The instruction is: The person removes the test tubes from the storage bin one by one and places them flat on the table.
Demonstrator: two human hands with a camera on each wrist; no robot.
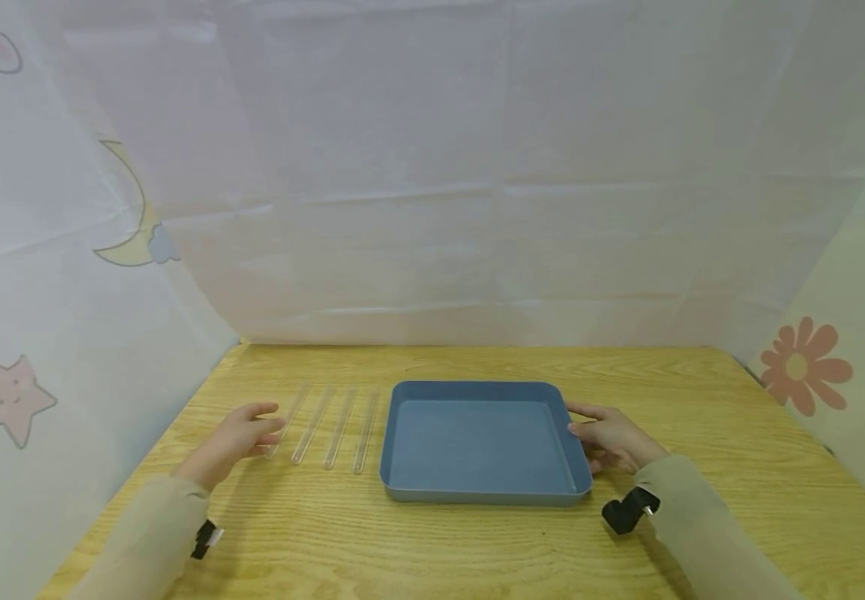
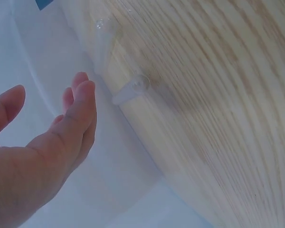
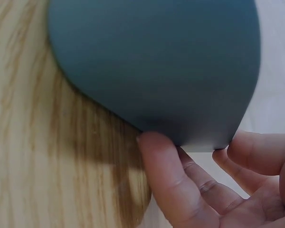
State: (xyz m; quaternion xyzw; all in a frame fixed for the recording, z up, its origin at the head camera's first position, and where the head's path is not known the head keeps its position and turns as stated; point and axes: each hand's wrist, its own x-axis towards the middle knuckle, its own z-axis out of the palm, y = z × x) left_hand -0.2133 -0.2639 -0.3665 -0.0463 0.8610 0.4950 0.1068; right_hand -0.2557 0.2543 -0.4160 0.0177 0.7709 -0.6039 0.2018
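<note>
A shallow blue-grey rectangular tray (image 1: 487,498) sits on the wooden table. My right hand (image 1: 612,437) holds it at its right side; in the right wrist view fingertips meet the lower edge and the rim of the tray wall (image 3: 156,71). Left of the tray, several clear test tubes (image 1: 338,429) lie roughly side by side, rounded ends toward me. My left hand (image 1: 241,433) hovers at the leftmost tube (image 1: 297,410) and overlaps it in the head view. In the left wrist view its thumb is apart from the fingers, with nothing between them, beside a tube (image 2: 135,88).
The wood-grain table (image 1: 462,554) reaches back to a pale hanging cloth (image 1: 477,208). More printed cloth, with a moon (image 1: 132,250) on the left and a flower (image 1: 803,367) on the right, encloses the sides. Each sleeve carries a black wrist mount (image 1: 631,510).
</note>
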